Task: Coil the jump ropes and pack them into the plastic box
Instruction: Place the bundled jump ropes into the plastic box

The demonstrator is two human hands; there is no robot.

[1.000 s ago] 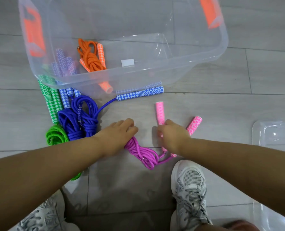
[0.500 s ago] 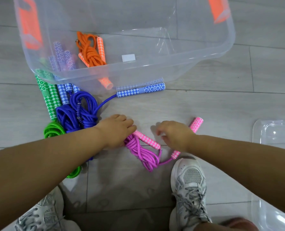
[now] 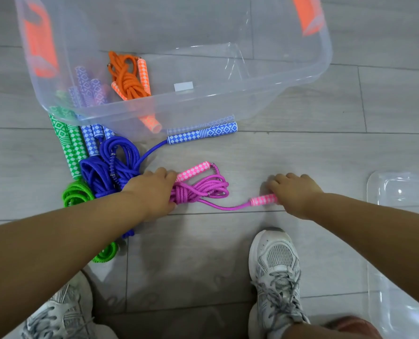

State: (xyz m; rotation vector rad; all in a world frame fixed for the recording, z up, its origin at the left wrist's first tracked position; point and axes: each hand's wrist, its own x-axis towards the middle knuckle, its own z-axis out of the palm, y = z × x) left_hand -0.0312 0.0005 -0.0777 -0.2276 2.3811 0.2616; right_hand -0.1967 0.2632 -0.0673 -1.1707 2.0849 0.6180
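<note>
A pink jump rope (image 3: 201, 189) lies bundled on the grey floor. My left hand (image 3: 152, 189) grips the bundle's left end, next to one pink checked handle (image 3: 194, 171). My right hand (image 3: 294, 192) holds the other pink handle (image 3: 263, 200), pulled out to the right on a loose strand. The clear plastic box (image 3: 203, 101) stands tilted behind, with a coiled orange rope (image 3: 128, 78) inside. Blue ropes (image 3: 110, 165) and a green rope (image 3: 77, 194) lie in a heap to the left of my left hand.
A clear lid (image 3: 404, 241) lies on the floor at the right. My grey shoes (image 3: 275, 272) stand close below the hands. One blue handle (image 3: 202, 135) stretches along the box's front wall. Orange latches (image 3: 40, 40) sit on the box's ends.
My right hand has pulled one pink handle out to the right, stretching a strand. The other handle now lies above the bundle, which my left hand still holds.
</note>
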